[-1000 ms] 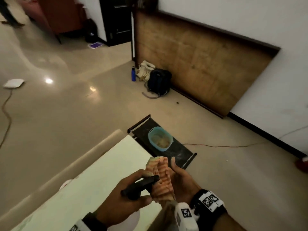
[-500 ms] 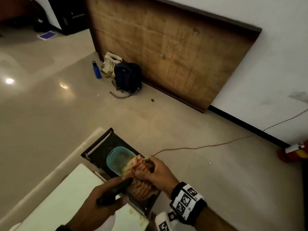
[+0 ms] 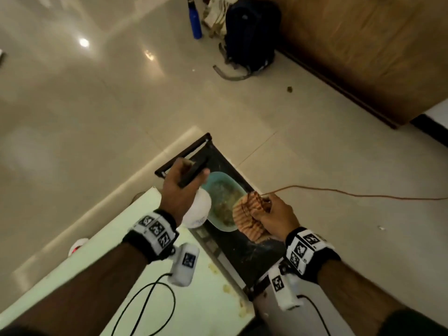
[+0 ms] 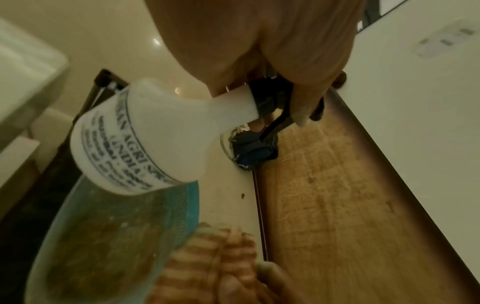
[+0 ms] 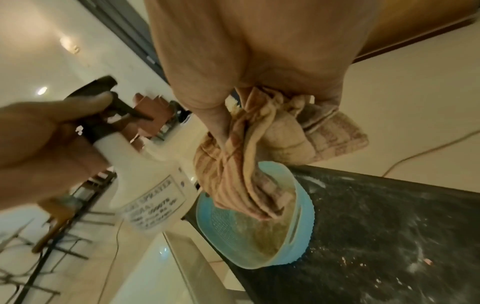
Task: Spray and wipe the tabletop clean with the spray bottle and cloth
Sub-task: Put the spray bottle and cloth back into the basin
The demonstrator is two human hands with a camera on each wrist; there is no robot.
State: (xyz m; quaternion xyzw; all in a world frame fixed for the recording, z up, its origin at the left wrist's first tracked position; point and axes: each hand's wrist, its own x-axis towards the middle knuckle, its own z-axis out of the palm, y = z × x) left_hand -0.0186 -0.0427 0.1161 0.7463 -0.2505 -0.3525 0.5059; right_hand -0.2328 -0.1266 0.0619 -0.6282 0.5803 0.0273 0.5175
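My left hand grips the black trigger head of a white spray bottle, which hangs over the near left rim of a light blue bowl. My right hand holds a bunched orange striped cloth above the bowl's right side. The bowl holds brownish crumbs and sits on a black tray. The pale green tabletop lies below my left forearm, with yellowish smears near its right edge.
A dark backpack, a blue water bottle and a pale bag lie on the tiled floor by a wooden wall panel. An orange cable crosses the floor on the right. Black wrist-camera cables run over the tabletop.
The view has tilted down and both hands have moved apart. My left hand carried the bottle forward over the tray and bowl; my right hand keeps the cloth beside the bowl.
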